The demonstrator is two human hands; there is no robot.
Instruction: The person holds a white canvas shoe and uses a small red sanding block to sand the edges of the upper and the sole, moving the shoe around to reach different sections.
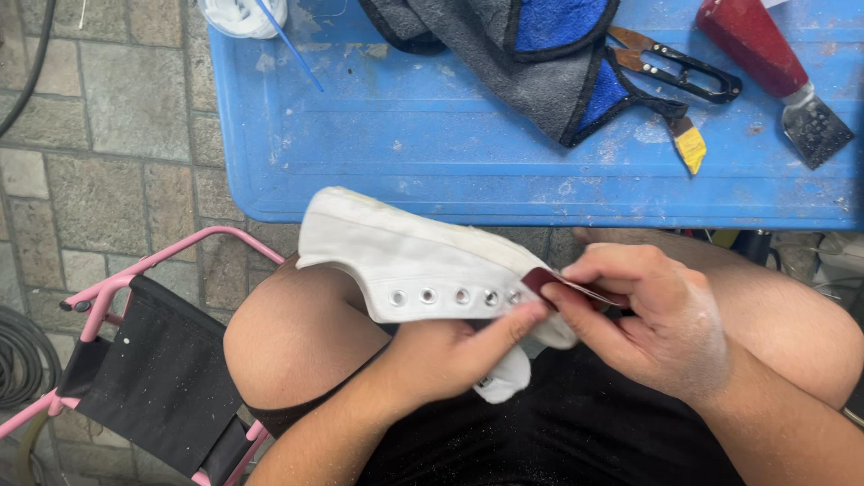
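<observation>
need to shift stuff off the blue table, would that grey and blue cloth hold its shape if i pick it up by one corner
Probably not: the cloth lies folded and rumpled, so it would likely hang limp. It looks thick and fleecy, so likely easy to grip. One edge lies against the scissors, so it might drag them.

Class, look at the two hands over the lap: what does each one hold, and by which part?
The left hand holds the white shoe from beneath, thumb on its eyelet side. The right hand pinches a small dark red piece in its fingers, against the shoe.
</observation>
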